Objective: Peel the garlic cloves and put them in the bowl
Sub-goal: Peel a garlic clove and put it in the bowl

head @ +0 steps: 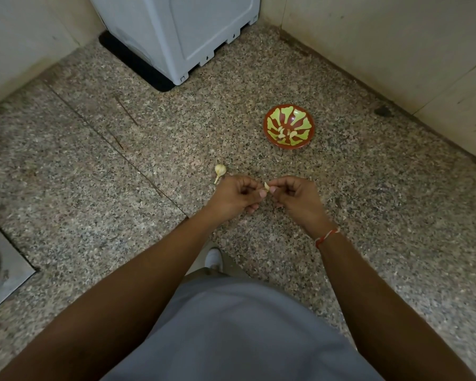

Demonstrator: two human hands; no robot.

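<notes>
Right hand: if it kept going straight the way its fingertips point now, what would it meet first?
Probably the garlic clove it pinches, then the left hand facing it across that clove; depth is hard to judge from one view.

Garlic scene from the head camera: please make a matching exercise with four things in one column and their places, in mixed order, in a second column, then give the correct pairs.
Things:
1. garlic bulb
2. garlic clove
3. bowl
4. peeled cloves

Places:
A. inside the bowl
B. pinched between left hand and right hand
C. on the floor, just beyond the left hand
D. on the floor, farther away to the right

Pairs: 1-C, 2-B, 3-D, 4-A
</notes>
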